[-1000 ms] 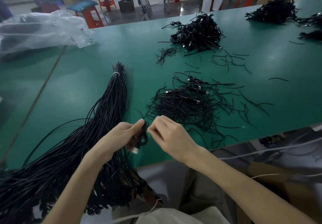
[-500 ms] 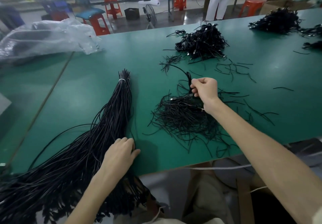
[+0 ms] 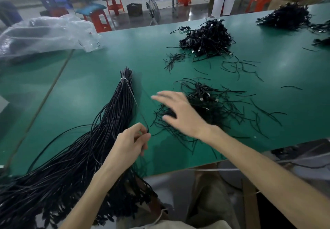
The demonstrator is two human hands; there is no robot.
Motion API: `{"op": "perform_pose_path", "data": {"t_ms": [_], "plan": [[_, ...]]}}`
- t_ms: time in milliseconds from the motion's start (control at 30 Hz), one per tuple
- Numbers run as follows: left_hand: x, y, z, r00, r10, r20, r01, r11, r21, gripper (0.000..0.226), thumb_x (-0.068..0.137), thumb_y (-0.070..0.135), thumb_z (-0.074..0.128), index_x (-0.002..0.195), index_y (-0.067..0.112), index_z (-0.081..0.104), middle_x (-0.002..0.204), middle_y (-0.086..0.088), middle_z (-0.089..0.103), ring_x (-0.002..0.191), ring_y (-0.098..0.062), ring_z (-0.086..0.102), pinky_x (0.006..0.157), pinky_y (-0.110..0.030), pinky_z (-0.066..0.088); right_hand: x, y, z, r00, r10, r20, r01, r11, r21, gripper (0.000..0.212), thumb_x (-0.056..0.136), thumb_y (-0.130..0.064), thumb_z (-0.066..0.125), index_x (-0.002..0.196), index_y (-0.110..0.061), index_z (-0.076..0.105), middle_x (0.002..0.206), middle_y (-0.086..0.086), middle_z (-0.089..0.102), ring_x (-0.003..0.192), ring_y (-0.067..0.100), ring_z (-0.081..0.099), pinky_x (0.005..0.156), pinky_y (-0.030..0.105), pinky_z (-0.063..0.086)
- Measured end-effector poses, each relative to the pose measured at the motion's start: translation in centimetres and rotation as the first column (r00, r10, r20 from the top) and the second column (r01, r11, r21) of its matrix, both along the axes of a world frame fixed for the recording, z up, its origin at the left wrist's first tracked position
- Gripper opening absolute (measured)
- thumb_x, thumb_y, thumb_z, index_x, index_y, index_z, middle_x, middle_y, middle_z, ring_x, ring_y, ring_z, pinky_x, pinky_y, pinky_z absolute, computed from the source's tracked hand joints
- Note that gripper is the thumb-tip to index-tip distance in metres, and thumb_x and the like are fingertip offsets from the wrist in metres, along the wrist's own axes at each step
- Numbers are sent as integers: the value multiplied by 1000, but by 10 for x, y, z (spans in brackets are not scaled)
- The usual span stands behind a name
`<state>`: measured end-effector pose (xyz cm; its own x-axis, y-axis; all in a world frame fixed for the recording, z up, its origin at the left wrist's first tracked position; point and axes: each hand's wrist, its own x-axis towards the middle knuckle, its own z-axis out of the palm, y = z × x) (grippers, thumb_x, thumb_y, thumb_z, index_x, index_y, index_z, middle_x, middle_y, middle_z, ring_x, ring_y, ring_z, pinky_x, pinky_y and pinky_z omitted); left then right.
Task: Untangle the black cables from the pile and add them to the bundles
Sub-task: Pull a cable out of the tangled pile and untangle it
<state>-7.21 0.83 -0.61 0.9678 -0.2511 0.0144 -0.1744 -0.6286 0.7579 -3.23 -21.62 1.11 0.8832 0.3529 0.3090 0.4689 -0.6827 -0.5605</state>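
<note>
A long bundle of straight black cables (image 3: 100,136), tied near its far tip with a white tie, lies on the green table (image 3: 89,93) and hangs over the near edge at the left. My left hand (image 3: 130,143) pinches one thin black cable (image 3: 142,114) beside the bundle; the cable runs up and away towards the bundle's tip. My right hand (image 3: 180,112), blurred, hovers with fingers spread over the left side of the near tangled pile of black cables (image 3: 210,107).
A second tangled pile (image 3: 207,38) sits farther back, with more piles at the far right (image 3: 285,16). Short loose cable pieces (image 3: 239,66) are scattered between them. A crumpled clear plastic bag (image 3: 46,34) lies at the far left. Stools stand beyond the table.
My right hand let go in the pile and swung left and nearer, fingers now spread. My left hand lifted off the bundle and now pinches a single cable.
</note>
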Motion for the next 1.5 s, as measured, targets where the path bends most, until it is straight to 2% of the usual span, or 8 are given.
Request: {"op": "perform_pose_path", "data": {"t_ms": [167, 300, 500, 667, 833, 933, 1133, 1500], "plan": [[3, 5, -6, 997, -76, 19, 78, 979, -188, 19, 104, 15, 59, 85, 15, 61, 61, 0, 62, 44, -14, 52, 49, -26, 44, -16, 42, -14, 962, 266, -69, -273, 952, -141, 61, 93, 6, 54, 152, -8, 45, 157, 7, 46, 150, 21, 28, 126, 32, 19], [5, 15, -13, 990, -100, -97, 67, 952, -297, 25, 105, 32, 56, 84, 27, 67, 62, -1, 61, 45, -17, 49, 46, -28, 43, -16, 40, -18, 960, 262, 94, -215, 913, -348, 24, 95, 5, 54, 113, -7, 67, 116, 8, 67, 123, 26, 53, 108, 41, 40], [2, 39, -30, 953, -242, -182, 224, 968, -117, 61, 92, 78, 42, 74, 25, 64, 55, -4, 59, 50, -20, 53, 59, -33, 44, -16, 29, 1, 951, 165, 263, -113, 973, -201, 17, 88, 8, 68, 95, -6, 73, 89, 3, 73, 86, 27, 66, 91, 38, 52], [-6, 61, -32, 937, -306, -168, 289, 950, -116, 46, 104, 59, 46, 79, 25, 65, 63, -8, 64, 57, -25, 62, 63, -36, 49, 7, 24, 40, 956, -162, 243, 124, 979, 165, 32, 92, 15, 50, 100, -4, 74, 83, -4, 67, 74, 16, 66, 79, 37, 60], [-5, 67, -32, 978, -135, -161, 51, 897, -440, 38, 108, 38, 47, 83, 15, 64, 63, -1, 46, 50, -20, 43, 50, -23, 38, 27, 5, 56, 966, -235, 108, 202, 947, 248, 23, 100, -6, 50, 96, -5, 73, 76, 3, 70, 75, 23, 70, 81, 47, 57], [8, 72, -28, 961, 10, -275, -215, 650, -729, 27, 107, 29, 50, 98, 9, 66, 68, 1, 42, 52, -12, 33, 47, -20, 34, 22, 2, 38, 974, -225, -23, 225, 956, 188, 24, 106, -21, 53, 94, -13, 72, 74, -3, 68, 73, 17, 66, 82, 43, 53], [30, 71, -15, 860, -240, -450, -505, -282, -816, 48, 84, -2, 74, 129, -2, 58, 126, -8, 68, 107, -11, 70, 77, -17, 54, -20, -7, -2, 993, -95, -72, 98, 994, 39, 20, 105, -10, 53, 107, -6, 72, 87, 3, 69, 84, 18, 66, 90, 42, 55], [31, 54, -13, 872, -320, -371, -483, -432, -762, 12, 93, 11, 78, 100, 15, 69, 103, 11, 69, 94, -3, 68, 77, -22, 48, -71, 9, -37, 991, 104, 86, -93, 988, -122, 14, 94, 0, 68, 106, -4, 73, 92, 6, 71, 91, 23, 65, 91, 38, 56]]}}
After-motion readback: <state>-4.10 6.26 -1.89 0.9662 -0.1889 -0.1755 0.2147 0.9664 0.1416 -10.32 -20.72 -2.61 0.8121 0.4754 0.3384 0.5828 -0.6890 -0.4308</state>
